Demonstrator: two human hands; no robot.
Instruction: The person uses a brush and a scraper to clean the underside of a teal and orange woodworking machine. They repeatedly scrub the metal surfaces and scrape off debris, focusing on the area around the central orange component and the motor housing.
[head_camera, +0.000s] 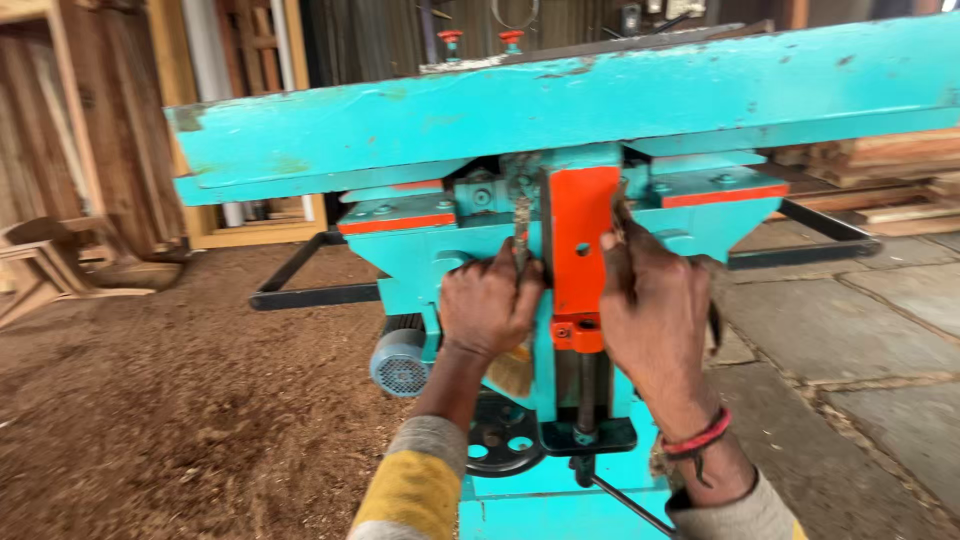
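Head view looks down on two bare hands pressed against the front of a turquoise planer. Left hand is curled, its fingers closed around a brush: the handle runs up past the knuckles beside the orange plate, and pale bristles fan out just below the heel of the palm. Right hand lies just right of the same plate, fingers bent upward against the machine body; they seem folded over something thin and dark that shows at the fingertips and again by the outer edge of the palm, but what it is, and how tight the grip is, I cannot tell. The plate stands upright between the two sets of fingers, touching both, with a small hole near its middle. Below the fingers a dark rod drops from the plate to a black bracket, and a black handwheel sits under the left wrist. A grey motor sits left of the left fingers. Red and black bands ring the right wrist. Sawdust covers the ground well to the left, stone slabs lie to the right.
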